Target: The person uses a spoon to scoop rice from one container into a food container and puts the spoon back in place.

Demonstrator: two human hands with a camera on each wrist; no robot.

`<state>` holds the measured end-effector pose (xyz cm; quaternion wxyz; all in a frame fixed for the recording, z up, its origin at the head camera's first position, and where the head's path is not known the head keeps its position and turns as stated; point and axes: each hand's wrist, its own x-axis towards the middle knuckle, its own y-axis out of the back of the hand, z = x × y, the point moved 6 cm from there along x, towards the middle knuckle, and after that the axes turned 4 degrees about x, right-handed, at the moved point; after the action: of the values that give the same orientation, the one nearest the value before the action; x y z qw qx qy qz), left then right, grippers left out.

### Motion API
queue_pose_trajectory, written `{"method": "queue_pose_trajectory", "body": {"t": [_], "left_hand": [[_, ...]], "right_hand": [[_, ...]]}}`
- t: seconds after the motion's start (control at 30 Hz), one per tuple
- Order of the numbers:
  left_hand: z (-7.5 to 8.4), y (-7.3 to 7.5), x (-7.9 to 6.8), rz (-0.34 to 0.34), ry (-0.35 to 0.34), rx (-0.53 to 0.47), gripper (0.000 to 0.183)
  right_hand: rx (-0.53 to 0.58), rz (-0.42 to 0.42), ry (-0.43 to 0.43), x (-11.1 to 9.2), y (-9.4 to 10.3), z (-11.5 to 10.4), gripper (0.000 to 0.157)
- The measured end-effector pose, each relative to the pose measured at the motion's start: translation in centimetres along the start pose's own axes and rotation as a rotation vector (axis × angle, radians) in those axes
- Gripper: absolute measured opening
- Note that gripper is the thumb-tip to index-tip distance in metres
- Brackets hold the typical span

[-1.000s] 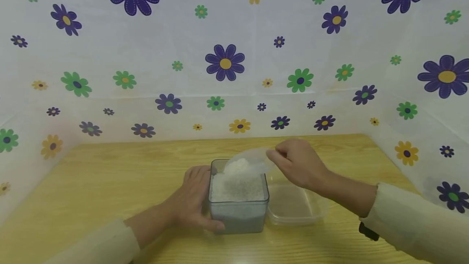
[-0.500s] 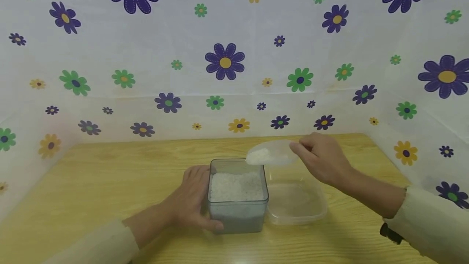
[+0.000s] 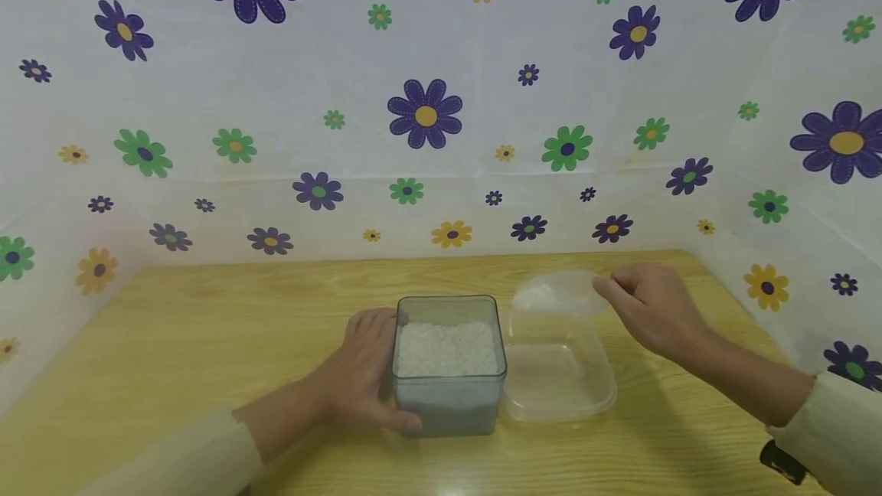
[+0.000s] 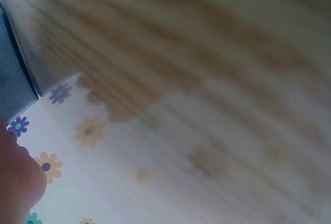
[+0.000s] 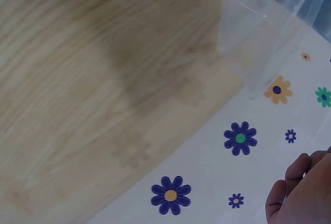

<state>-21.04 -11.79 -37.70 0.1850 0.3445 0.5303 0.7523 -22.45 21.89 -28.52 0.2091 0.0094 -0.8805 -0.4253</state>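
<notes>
In the head view a square grey-tinted clear container (image 3: 448, 404) stands upright on the table, with white rice (image 3: 448, 349) inside it. My left hand (image 3: 365, 373) holds its left side, thumb bent round the front corner. My right hand (image 3: 651, 305) grips the end of a translucent plastic scoop (image 3: 568, 289) that carries a small heap of rice. The scoop hangs above the far edge of a low clear plastic box (image 3: 558, 404), just right of the container. Only part of each hand appears in the wrist views; the scoop's handle is hidden in my fingers.
The wood-grain table (image 3: 207, 343) extends to both sides. A white flowered cloth (image 3: 331, 60) hangs at its back and sides. My right sleeve (image 3: 841, 419) has a dark band beneath it.
My right hand has brought the scoop of rice out of the container and rightward, over the clear box's far side. My left hand stays on the container.
</notes>
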Motion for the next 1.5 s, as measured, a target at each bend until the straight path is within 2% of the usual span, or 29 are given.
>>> {"method": "queue_pose_trajectory", "body": {"t": [0.2,0.37,0.53,0.7,0.93,1.03,1.17,1.23,1.4,1.5], "left_hand": [[0.0,0.0,-0.1,0.004,-0.002,0.008,0.126],[-0.1,0.0,-0.1,0.013,-0.003,0.0,0.127],[-0.1,0.0,0.0,0.032,-0.018,0.008,0.126],[-0.1,-0.1,-0.1,0.023,-0.016,-0.003,0.124],[-0.1,0.0,0.0,0.035,-0.021,0.0,0.123],[-0.1,0.0,0.0,0.036,-0.02,-0.002,0.122],[-0.1,-0.1,0.0,0.02,-0.008,-0.002,0.123],[-0.1,-0.1,0.1,0.017,-0.006,0.001,0.123],[0.0,0.0,0.1,0.02,-0.015,-0.007,0.123],[0.0,0.0,0.1,0.023,-0.019,-0.011,0.123]], "right_hand": [[-0.012,-0.065,-0.036,-0.8,-0.8,1.1,0.052],[-0.054,-0.081,-0.003,-1.0,-1.7,1.6,0.053],[-0.129,-0.082,0.046,-1.0,-2.3,1.7,0.051],[-0.235,-0.103,0.075,-0.9,-2.8,1.4,0.049],[-0.326,-0.118,0.044,-0.6,-3.2,1.4,0.049],[-0.366,-0.122,0.062,-0.6,-3.4,1.2,0.049],[-0.436,-0.107,0.125,-0.6,-3.3,0.7,0.049],[-0.487,-0.098,0.184,-0.6,-3.3,0.4,0.049],[-0.647,-0.032,0.423,-0.3,-3.1,-0.6,0.046],[-0.7,0.031,0.543,-0.2,-2.7,-1.0,0.043]]}}
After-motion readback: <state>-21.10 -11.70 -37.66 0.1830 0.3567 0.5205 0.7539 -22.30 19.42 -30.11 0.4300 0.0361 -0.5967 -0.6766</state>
